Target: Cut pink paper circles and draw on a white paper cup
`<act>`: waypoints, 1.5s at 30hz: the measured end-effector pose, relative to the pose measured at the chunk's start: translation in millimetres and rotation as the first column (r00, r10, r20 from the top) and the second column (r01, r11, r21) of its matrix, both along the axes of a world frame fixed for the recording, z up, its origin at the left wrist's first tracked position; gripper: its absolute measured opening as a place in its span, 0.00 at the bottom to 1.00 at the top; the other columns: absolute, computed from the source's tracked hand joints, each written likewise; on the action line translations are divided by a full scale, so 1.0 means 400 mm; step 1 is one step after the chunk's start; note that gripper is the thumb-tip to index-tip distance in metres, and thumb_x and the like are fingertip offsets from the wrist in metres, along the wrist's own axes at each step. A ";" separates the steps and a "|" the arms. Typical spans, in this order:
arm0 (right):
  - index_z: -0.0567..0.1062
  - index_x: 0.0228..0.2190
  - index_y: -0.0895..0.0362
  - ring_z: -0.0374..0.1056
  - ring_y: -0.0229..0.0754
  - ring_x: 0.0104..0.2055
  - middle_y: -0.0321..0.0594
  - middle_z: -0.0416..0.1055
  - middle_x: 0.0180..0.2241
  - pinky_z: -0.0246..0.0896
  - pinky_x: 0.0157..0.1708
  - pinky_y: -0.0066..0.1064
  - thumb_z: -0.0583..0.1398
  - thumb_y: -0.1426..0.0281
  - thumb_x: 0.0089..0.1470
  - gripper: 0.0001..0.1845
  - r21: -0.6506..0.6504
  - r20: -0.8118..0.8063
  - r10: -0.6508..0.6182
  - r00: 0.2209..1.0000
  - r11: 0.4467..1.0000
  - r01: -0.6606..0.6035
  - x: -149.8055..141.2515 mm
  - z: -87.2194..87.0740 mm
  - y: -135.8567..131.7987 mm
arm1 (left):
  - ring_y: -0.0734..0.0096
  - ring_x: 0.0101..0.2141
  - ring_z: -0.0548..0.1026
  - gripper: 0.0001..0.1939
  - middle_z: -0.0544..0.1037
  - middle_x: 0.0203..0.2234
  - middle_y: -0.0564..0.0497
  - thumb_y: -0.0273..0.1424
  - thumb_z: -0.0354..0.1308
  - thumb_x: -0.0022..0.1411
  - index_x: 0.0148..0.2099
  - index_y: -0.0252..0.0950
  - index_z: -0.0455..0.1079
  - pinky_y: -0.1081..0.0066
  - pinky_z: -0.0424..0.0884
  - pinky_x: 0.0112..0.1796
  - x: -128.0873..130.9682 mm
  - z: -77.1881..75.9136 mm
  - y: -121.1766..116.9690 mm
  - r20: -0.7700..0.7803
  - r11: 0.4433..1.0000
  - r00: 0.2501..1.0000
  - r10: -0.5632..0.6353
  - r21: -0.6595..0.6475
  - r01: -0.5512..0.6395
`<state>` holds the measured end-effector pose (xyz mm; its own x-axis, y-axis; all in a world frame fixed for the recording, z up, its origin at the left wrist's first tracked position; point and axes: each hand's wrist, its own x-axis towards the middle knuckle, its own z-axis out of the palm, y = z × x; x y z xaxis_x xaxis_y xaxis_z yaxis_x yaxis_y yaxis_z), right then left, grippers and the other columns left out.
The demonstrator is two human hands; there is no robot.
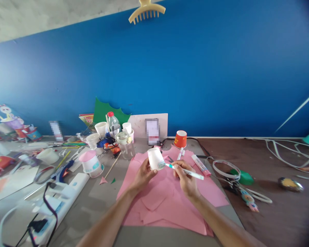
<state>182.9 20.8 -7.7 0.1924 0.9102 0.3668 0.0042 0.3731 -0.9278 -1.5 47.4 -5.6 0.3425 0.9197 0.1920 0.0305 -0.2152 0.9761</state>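
Observation:
My left hand (144,175) is closed around the lower side of a white paper cup (154,157), which is tilted above the pink paper. On the cup's side facing right is a patch of teal pattern (161,165). Between the fingers of my right hand (186,178) is a white marker (194,174) with a teal tip end, pointed left at that patch. The tip is at or very near the cup's surface; I cannot tell if it touches. Under both hands lie overlapping sheets of pink paper (157,214).
Behind the hands stand a red paper cup (180,139), a phone (152,132) and a glass jar (125,145). To the left are a decorated cup (90,163), a glue gun (63,171) and a power strip (64,202). A glue tube (201,165) and cables (226,169) lie right.

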 end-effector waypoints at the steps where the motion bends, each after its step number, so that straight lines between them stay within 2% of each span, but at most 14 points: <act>1: 0.72 0.27 0.56 0.56 0.34 0.18 0.30 0.61 0.16 0.51 0.18 0.26 0.56 0.61 0.56 0.13 0.002 0.001 -0.001 1.000 1.000 0.001 -0.001 0.000 0.000 | 0.49 0.53 0.68 0.34 0.68 0.55 0.39 0.48 0.60 0.54 0.57 0.35 0.62 0.59 0.67 0.50 0.001 0.001 0.000 0.004 1.000 1.000 0.002 0.003 -0.002; 14: 0.73 0.29 0.57 0.57 0.34 0.18 0.31 0.63 0.17 0.52 0.18 0.26 0.57 0.60 0.55 0.13 -0.006 -0.003 0.003 1.000 1.000 -0.003 0.000 0.002 -0.001 | 0.48 0.55 0.66 0.37 0.66 0.57 0.37 0.47 0.61 0.54 0.60 0.34 0.59 0.56 0.65 0.52 -0.002 -0.018 0.004 0.034 1.000 0.999 -0.023 -0.003 0.023; 28: 0.73 0.29 0.56 0.56 0.35 0.19 0.31 0.62 0.17 0.52 0.19 0.27 0.56 0.61 0.56 0.13 0.011 0.022 -0.007 1.000 1.000 0.007 -0.001 0.008 -0.004 | 0.50 0.55 0.67 0.36 0.66 0.57 0.38 0.47 0.60 0.55 0.60 0.33 0.59 0.59 0.66 0.51 -0.001 -0.012 0.002 0.012 1.000 1.000 -0.028 -0.010 0.028; 37: 0.73 0.27 0.56 0.57 0.35 0.19 0.31 0.62 0.17 0.53 0.19 0.26 0.56 0.60 0.55 0.13 0.001 0.015 -0.003 1.000 1.000 0.003 -0.005 0.018 -0.009 | 0.48 0.55 0.66 0.37 0.67 0.56 0.37 0.47 0.61 0.54 0.61 0.34 0.59 0.56 0.65 0.52 0.001 -0.016 0.003 0.007 0.999 1.000 -0.029 0.020 0.028; 45: 0.73 0.27 0.56 0.56 0.35 0.19 0.31 0.62 0.17 0.52 0.18 0.26 0.56 0.60 0.56 0.13 0.005 0.025 0.000 1.000 1.000 0.000 -0.004 0.015 -0.007 | 0.49 0.54 0.67 0.38 0.67 0.56 0.38 0.48 0.61 0.53 0.60 0.34 0.59 0.57 0.65 0.52 0.003 -0.009 -0.001 0.015 0.999 0.999 -0.034 0.007 0.034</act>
